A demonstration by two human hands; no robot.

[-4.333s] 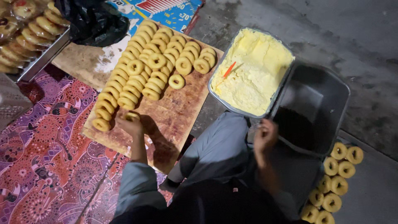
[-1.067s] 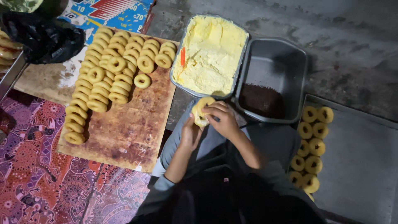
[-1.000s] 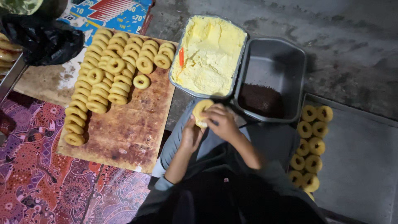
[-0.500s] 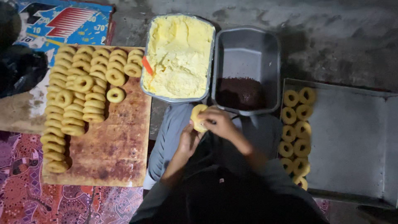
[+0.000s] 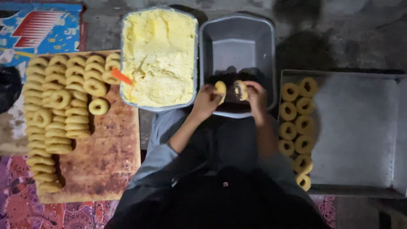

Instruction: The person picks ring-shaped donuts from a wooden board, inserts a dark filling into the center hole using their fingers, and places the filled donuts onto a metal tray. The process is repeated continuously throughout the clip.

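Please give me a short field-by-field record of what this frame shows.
Left hand: holds a pale dough piece
Right hand: holds a dark-coated dough piece
Under hands: grey tub with dark filling
Beside it: tub of yellow dough
Left: wooden board with dough rings
Right: metal tray with rings

We see our two bare hands, the left hand (image 5: 206,100) and the right hand (image 5: 255,96), with forearms uncovered. Our grey-blue sleeves (image 5: 159,157) are pushed up to the elbows, over a dark garment (image 5: 220,199) bearing one small pale mark.
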